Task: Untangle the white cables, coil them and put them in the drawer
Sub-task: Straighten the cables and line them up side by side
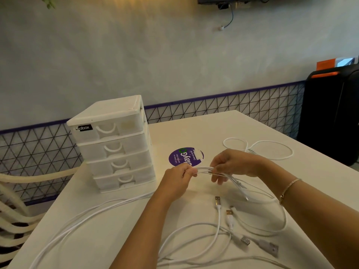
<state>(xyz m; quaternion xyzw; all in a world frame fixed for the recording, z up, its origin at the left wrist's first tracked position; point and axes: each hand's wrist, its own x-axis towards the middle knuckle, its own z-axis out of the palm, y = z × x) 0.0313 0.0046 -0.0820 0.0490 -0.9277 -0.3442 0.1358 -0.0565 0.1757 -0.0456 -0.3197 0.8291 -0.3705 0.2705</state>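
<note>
Both hands raised above the table [194, 121], near each other and joined by a short bundle of white strands [204, 169]: the left hand [177, 176] pinches the bundle at its 9 o'clock end, the right hand [233, 164] curls its fingers round it at the 3 o'clock end. From the right hand the strands droop toward 5 o'clock into the white cables [223, 230] lying loose at 6 o'clock, where several USB plugs [218, 200] rest on the table among crossing loops; judged risk: pulling the bundle taut could drag these loops tighter into a knot, or catch a plug under a neighbouring strand. A long double run [87, 216] trails from beneath the left forearm toward 7 o'clock and the table edge, and its weight may slide it off the table. A separate loose cable [258, 148] lies at 2 o'clock, well apart. The drawer unit [114, 144] stands at 10 o'clock with all four drawers closed, so a coil held two-handed may spring open when one hand lets go to pull a handle. A round purple sticker [184, 156] lies at 12 o'clock
</note>
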